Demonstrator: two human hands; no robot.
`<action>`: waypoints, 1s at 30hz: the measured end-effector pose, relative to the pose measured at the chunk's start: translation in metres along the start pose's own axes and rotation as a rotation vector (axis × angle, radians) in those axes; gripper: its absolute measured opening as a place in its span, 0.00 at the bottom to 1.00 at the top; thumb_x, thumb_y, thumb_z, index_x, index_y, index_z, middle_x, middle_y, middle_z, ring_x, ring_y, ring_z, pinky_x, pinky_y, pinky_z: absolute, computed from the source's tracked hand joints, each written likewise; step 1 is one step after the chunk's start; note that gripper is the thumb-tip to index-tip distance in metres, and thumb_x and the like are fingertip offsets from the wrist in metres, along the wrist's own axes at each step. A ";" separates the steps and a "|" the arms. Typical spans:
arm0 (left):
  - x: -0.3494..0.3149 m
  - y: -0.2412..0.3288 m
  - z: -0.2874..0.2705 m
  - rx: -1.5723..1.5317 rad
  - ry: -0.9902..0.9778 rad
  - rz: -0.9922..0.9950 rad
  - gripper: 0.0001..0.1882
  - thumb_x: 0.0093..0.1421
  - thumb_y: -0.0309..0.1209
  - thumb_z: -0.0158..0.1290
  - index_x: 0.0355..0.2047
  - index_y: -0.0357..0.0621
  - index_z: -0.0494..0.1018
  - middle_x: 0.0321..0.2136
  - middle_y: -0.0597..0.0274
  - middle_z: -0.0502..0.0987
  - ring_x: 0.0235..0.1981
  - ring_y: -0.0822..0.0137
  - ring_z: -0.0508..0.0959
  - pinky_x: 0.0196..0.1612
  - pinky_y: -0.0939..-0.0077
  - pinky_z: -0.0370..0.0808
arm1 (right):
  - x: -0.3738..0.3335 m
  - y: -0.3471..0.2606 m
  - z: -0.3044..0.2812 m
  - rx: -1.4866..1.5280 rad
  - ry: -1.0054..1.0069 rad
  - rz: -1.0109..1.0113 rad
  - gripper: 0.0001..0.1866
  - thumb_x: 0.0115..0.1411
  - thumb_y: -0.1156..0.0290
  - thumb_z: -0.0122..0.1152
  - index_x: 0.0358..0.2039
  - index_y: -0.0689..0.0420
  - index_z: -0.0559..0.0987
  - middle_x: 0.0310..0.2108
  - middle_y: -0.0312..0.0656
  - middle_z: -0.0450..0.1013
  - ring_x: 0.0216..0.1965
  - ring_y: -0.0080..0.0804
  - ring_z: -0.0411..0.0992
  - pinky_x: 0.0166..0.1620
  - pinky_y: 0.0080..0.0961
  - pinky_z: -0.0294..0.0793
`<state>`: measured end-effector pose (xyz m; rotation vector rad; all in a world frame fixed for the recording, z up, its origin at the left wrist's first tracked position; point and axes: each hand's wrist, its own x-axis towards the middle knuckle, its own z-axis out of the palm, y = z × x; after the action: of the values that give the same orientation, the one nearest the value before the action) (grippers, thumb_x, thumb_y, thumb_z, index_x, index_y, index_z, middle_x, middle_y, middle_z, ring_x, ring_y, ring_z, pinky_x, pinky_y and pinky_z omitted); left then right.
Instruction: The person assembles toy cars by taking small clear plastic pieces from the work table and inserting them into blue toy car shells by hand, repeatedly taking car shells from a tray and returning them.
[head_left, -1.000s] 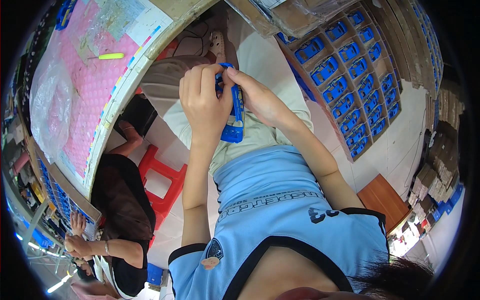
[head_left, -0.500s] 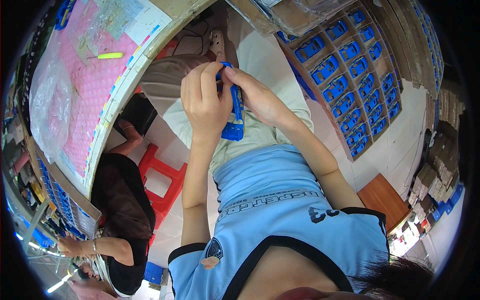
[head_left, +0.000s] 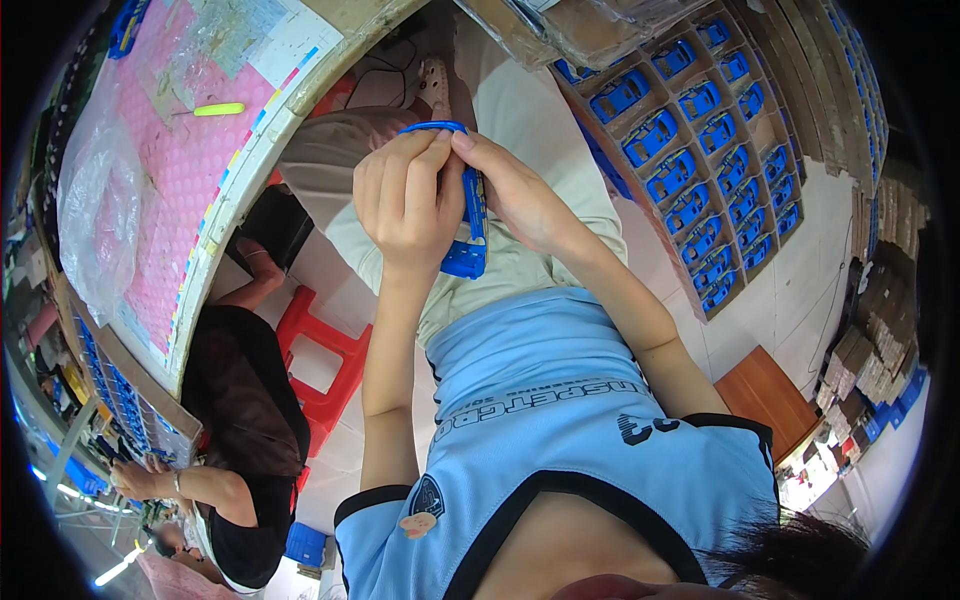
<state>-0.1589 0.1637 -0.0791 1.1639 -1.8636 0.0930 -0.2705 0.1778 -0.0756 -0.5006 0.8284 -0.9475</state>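
Over my lap, both hands are closed around a blue toy car body (head_left: 464,262), its lower end showing below my fingers. My left hand (head_left: 408,200) wraps its left side with bent fingers. From the right, my right hand (head_left: 512,195) grips it, the thumb pressed near the left fingertips at the top. A thin curved blue piece (head_left: 430,127) sticks out leftward above the left knuckles; whether it is joined to the car cannot be seen. Fingers hide most of the car's middle.
On my right stands a compartment tray (head_left: 765,128) of blue toy cars. The table at left bears pink bubble wrap (head_left: 185,215), a clear plastic bag (head_left: 100,210) and a yellow-handled tool (head_left: 220,109). A co-worker (head_left: 245,400) is beside a red stool (head_left: 338,350).
The curved blue piece now reaches out to the left above my left hand. My left hand has shifted slightly left. The co-worker's hands have moved a little.
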 end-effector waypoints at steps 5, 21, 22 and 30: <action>0.001 0.003 0.000 0.020 -0.014 -0.036 0.12 0.41 0.21 0.59 0.29 0.42 0.73 0.28 0.62 0.75 0.29 0.63 0.74 0.33 0.71 0.67 | -0.001 -0.004 0.001 0.006 0.044 0.067 0.23 0.65 0.54 0.42 0.49 0.60 0.66 0.42 0.37 0.66 0.44 0.18 0.63 0.49 0.15 0.62; 0.004 0.003 -0.003 -0.014 -0.049 -0.014 0.11 0.39 0.20 0.60 0.26 0.40 0.74 0.25 0.60 0.74 0.29 0.61 0.74 0.34 0.71 0.69 | -0.001 -0.002 -0.006 -0.029 -0.038 0.007 0.24 0.65 0.53 0.40 0.49 0.61 0.66 0.43 0.37 0.65 0.44 0.19 0.62 0.50 0.17 0.61; 0.004 0.002 -0.003 -0.030 -0.053 0.004 0.11 0.39 0.20 0.60 0.26 0.40 0.74 0.25 0.60 0.74 0.29 0.61 0.74 0.34 0.71 0.69 | -0.001 0.000 -0.007 -0.035 -0.046 0.002 0.23 0.65 0.53 0.40 0.48 0.61 0.67 0.42 0.37 0.65 0.44 0.20 0.62 0.50 0.17 0.61; 0.007 -0.002 -0.006 -0.067 -0.090 0.091 0.11 0.38 0.21 0.60 0.25 0.40 0.73 0.26 0.61 0.73 0.29 0.61 0.74 0.33 0.70 0.69 | -0.002 0.001 -0.007 -0.043 -0.035 -0.013 0.23 0.65 0.52 0.40 0.46 0.61 0.68 0.41 0.37 0.65 0.43 0.20 0.62 0.49 0.18 0.61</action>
<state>-0.1544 0.1602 -0.0712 1.0525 -1.9839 0.0296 -0.2760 0.1799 -0.0796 -0.5586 0.8165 -0.9317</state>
